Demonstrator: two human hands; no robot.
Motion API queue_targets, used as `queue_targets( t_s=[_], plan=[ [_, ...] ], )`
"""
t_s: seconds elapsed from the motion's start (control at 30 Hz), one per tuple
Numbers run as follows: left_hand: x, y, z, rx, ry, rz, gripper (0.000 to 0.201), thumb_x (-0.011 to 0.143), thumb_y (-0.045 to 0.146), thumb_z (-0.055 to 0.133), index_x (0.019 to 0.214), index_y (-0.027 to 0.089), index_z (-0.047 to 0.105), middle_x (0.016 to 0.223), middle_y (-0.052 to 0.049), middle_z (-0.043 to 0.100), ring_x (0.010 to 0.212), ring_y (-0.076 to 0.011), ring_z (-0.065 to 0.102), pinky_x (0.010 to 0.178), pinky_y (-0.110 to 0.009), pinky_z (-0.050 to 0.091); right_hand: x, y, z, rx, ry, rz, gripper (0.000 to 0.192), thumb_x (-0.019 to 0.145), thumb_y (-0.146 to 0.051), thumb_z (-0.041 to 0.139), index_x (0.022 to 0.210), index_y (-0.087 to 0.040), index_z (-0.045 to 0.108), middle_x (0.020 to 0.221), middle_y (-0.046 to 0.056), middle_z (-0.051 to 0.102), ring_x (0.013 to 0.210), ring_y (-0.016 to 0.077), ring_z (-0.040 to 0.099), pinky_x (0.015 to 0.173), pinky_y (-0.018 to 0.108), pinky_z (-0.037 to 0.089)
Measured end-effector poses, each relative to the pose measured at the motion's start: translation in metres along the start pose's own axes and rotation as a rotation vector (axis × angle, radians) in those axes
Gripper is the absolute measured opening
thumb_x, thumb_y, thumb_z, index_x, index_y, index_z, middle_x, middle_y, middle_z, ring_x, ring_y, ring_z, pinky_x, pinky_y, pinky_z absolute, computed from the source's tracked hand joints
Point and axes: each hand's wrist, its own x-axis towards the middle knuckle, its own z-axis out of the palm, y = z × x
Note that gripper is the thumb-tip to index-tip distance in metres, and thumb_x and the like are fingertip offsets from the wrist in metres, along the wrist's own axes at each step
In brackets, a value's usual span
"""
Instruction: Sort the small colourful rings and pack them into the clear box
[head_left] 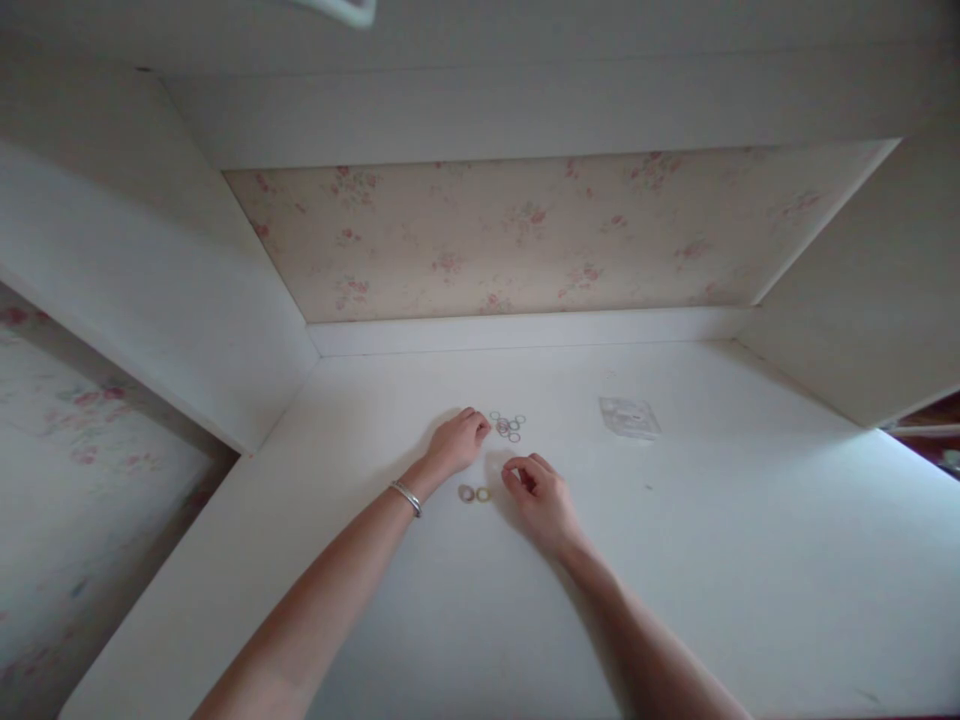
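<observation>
Several small thin rings (508, 426) lie in a loose cluster on the white desk top (720, 560). My left hand (457, 440), with a silver bangle on its wrist, rests with curled fingers just left of the cluster, fingertips almost touching it. Two more rings (474, 494) lie side by side between my wrists. My right hand (541, 497) sits below the cluster with thumb and forefinger pinched together; whether they hold a ring is too small to tell.
A small clear plastic bag (630, 416) lies flat to the right of the rings. The desk sits in a white alcove with floral wallpaper (525, 240) at the back and side panels left and right.
</observation>
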Motion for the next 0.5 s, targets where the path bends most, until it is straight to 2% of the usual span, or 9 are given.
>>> queue_targets(
  t_s=[0.23, 0.5],
  plan=[
    [0.005, -0.013, 0.001, -0.077, 0.082, -0.009, 0.019, 0.086, 0.021, 0.045, 0.092, 0.017, 0.063, 0.093, -0.007, 0.063, 0.09, -0.0181, 0.057, 0.084, -0.029, 0.043, 0.0, 0.001, 0.001, 0.03, -0.004, -0.002, 0.019, 0.085, -0.029, 0.048, 0.082, -0.02, 0.064, 0.07, 0.0, 0.052, 0.058, 0.0105, 0.046, 0.056, 0.022, 0.035],
    [0.004, -0.009, 0.003, -0.031, 0.037, -0.017, 0.022, 0.087, 0.034, 0.049, 0.096, 0.023, 0.066, 0.099, -0.005, 0.063, 0.087, -0.0178, 0.059, 0.079, -0.027, 0.043, 0.0, 0.003, 0.001, 0.036, -0.025, 0.008, 0.02, 0.085, -0.032, 0.048, 0.083, -0.02, 0.065, 0.07, 0.0, 0.052, 0.058, 0.0103, 0.046, 0.054, 0.022, 0.035]
  ],
)
